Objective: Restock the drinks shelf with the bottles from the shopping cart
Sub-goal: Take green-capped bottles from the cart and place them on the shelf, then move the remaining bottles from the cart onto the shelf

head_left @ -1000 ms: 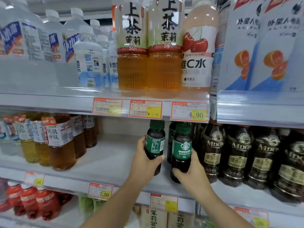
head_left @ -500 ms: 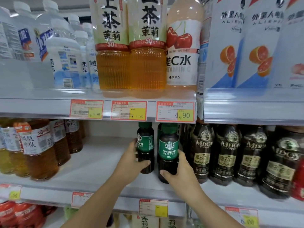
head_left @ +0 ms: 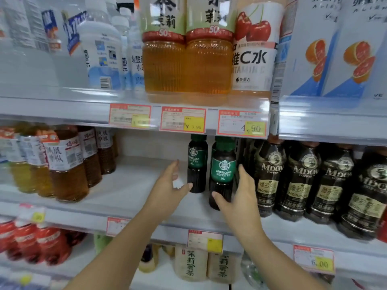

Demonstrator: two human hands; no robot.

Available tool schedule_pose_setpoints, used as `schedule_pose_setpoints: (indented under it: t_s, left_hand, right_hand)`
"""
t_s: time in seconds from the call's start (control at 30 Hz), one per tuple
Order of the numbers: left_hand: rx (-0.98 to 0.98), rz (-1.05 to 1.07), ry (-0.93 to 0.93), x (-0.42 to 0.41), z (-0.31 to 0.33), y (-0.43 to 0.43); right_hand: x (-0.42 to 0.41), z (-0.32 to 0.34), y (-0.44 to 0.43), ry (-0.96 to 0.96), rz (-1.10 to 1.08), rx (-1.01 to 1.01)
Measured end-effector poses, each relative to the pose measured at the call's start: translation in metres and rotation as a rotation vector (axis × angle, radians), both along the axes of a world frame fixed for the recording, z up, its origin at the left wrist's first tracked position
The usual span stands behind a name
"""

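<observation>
The middle shelf (head_left: pixel 129 191) bore the front Americano bottle (head_left: pixel 223 174) upright, with a row of dark coffee bottles (head_left: pixel 301 181) to that bottle's right, the right hand (head_left: pixel 243 197) open and grasping nothing just beside its right flank, the left hand (head_left: pixel 167 189) likewise open to its left, and a second Americano bottle (head_left: pixel 196 164) just behind it, leftward.

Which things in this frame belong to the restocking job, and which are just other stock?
Job in hand: left Americano bottle, right Americano bottle, middle shelf, left hand, right hand.

Just there: MDOW coffee bottles, amber jasmine tea bottles, cherry vitamin C water, price tags.
</observation>
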State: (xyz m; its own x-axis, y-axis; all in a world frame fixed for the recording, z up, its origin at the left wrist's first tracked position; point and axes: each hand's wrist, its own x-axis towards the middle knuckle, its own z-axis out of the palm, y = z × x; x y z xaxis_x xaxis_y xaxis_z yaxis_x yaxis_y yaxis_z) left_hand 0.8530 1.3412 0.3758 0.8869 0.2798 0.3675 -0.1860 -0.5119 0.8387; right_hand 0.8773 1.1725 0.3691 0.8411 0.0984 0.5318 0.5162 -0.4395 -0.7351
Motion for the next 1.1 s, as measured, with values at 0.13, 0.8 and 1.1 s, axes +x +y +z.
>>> schedule_pose_setpoints:
  t_s: [0.13, 0.8, 1.1]
  left_hand:
    - [0.137, 0.166, -0.205, -0.088, -0.026, 0.037]
    - [-0.312, 0.879, 0.691, -0.495, -0.403, 0.193]
    - [-0.24, 0.801, 0.754, -0.516, -0.539, 0.218]
  right_hand:
    - [-0.06, -0.013, 0.035, -0.429, 0.166, 0.004]
    - [-0.316, -0.395, 0.325, 0.375, 1.037, -0.913]
    - [-0.346, -0.559, 0.388, 0.401, 1.102, -1.193]
